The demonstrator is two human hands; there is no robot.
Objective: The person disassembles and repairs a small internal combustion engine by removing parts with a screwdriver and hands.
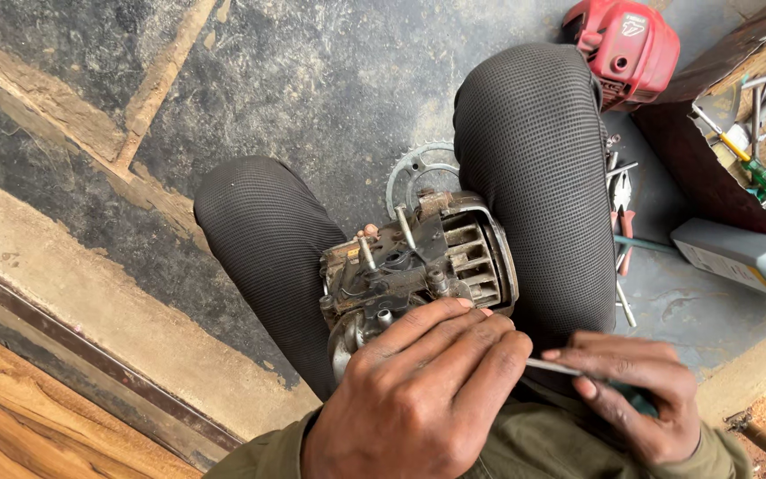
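Observation:
A grimy metal engine part (418,262) with cooling fins and protruding studs rests between my knees. My left hand (418,395) lies over its near side, fingers curled against the casing. My right hand (636,395) sits to the right at my lap and pinches a thin metal tool (553,366) whose tip points toward the left hand's fingers. A toothed sprocket (418,168) lies on the ground just beyond the engine part.
A red power-tool housing (627,44) stands at the top right. A wooden box (746,115) holds wrenches and screwdrivers. Pliers (622,208) and loose tools lie beside my right knee, next to a pale carton (746,257). A wooden board (37,417) is at the lower left.

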